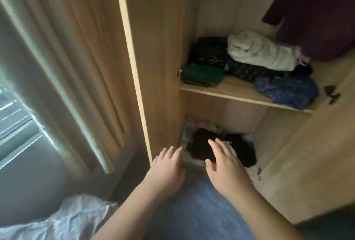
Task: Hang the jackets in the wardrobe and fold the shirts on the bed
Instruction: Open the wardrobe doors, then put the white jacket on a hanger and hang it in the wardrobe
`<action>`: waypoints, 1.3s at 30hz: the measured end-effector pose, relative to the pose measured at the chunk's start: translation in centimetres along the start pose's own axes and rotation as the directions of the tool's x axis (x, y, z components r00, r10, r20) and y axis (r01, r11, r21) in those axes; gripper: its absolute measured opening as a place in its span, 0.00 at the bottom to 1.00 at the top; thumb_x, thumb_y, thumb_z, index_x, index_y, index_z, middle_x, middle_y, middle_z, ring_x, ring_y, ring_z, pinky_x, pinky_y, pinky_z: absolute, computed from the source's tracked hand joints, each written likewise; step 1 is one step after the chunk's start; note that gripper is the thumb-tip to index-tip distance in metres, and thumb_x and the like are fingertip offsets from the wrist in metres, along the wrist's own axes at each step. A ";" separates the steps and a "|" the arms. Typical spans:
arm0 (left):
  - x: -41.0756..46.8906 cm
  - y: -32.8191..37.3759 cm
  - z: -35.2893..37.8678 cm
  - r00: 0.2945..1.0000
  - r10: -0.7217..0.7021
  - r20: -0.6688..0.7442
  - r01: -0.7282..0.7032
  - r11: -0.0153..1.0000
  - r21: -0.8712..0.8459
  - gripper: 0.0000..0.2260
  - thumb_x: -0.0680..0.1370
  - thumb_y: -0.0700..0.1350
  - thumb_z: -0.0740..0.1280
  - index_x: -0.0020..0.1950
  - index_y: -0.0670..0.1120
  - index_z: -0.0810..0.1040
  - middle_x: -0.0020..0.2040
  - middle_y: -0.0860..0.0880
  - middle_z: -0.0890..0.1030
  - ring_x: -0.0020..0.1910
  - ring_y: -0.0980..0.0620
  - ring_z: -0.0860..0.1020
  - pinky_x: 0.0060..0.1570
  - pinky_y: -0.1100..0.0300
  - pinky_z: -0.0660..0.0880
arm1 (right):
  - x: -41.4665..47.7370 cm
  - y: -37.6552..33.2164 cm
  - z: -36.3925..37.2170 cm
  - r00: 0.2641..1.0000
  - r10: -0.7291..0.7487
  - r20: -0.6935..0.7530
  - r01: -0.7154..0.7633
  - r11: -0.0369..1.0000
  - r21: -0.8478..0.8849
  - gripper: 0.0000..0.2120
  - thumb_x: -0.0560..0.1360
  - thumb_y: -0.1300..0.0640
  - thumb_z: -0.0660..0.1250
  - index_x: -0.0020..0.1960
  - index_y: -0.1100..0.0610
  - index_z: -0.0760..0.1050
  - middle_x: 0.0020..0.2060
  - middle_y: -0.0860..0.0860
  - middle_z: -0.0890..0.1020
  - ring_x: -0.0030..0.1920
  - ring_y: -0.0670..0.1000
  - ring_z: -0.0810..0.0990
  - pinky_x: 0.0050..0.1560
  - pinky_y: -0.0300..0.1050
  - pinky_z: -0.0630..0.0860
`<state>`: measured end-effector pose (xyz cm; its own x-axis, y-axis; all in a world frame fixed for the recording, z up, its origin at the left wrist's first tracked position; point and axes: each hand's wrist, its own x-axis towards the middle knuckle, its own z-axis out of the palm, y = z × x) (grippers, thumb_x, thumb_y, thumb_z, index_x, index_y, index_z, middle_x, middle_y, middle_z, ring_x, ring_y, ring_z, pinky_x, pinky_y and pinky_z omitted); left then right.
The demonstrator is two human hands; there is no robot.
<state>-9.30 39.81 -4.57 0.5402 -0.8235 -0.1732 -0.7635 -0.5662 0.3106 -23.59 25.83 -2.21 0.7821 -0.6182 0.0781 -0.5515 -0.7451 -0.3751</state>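
Note:
The wooden wardrobe (159, 51) stands open in front of me. My left hand (167, 168) and my right hand (224, 161) are both stretched toward its bottom compartment, fingers spread, holding nothing. Just beyond the fingertips lies a pile of dark clothes (203, 147) on lighter fabric. The shelf (230, 88) above carries folded clothes: a green one (201, 75), a black one (209, 51), a white bundle (263, 51) and a blue one (288, 90). A dark purple garment (317, 9) hangs at the top right. The bed's white sheet (63, 218) shows at the lower left.
A beige curtain (63, 47) hangs over a window (13, 109) on the left. The open wardrobe door (311, 153) stands on the right. Blue fabric (199, 213) lies below my forearms.

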 end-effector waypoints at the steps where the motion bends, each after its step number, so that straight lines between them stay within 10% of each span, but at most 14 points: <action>1: 0.0 1.4 1.0 0.999 0.046 0.025 -0.046 0.999 0.009 0.31 0.81 0.54 0.57 0.81 0.52 0.47 0.81 0.48 0.52 0.80 0.44 0.50 0.77 0.46 0.53 | -1.9 1.2 -0.3 0.999 0.048 0.003 -0.048 0.999 -0.021 0.29 0.81 0.47 0.58 0.79 0.48 0.55 0.79 0.47 0.57 0.79 0.50 0.53 0.77 0.46 0.55; 7: -1.5 13.0 6.5 0.910 0.372 0.181 -0.377 0.926 -0.010 0.31 0.82 0.58 0.55 0.81 0.54 0.46 0.82 0.51 0.50 0.80 0.47 0.47 0.78 0.46 0.51 | -15.5 9.4 -3.9 0.923 0.382 -0.048 -0.385 0.917 -0.102 0.29 0.81 0.46 0.56 0.79 0.49 0.53 0.79 0.48 0.57 0.78 0.50 0.53 0.77 0.46 0.57; 19: -16.8 39.0 16.9 0.448 0.823 0.350 -0.888 0.457 0.061 0.40 0.71 0.67 0.37 0.81 0.51 0.50 0.81 0.48 0.54 0.80 0.46 0.51 0.77 0.50 0.51 | -47.3 20.8 -8.2 0.517 0.797 -0.312 -0.820 0.566 0.088 0.28 0.79 0.49 0.60 0.77 0.53 0.59 0.76 0.54 0.63 0.76 0.54 0.58 0.75 0.50 0.61; 39: -49.2 69.6 42.0 -0.181 0.774 0.607 -0.972 -0.048 -0.229 0.28 0.82 0.55 0.58 0.80 0.49 0.55 0.79 0.45 0.60 0.77 0.45 0.59 0.75 0.51 0.58 | -92.6 31.7 -7.9 -0.172 0.977 -0.128 -0.951 -0.131 0.280 0.36 0.71 0.42 0.46 0.75 0.54 0.63 0.71 0.55 0.70 0.69 0.58 0.70 0.69 0.52 0.67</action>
<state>-103.86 39.42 -13.72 -0.9035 -0.3103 -0.2957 -0.4075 0.8358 0.3680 -115.77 57.48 -14.07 -0.7106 -0.6531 -0.2617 -0.5901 0.7558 -0.2840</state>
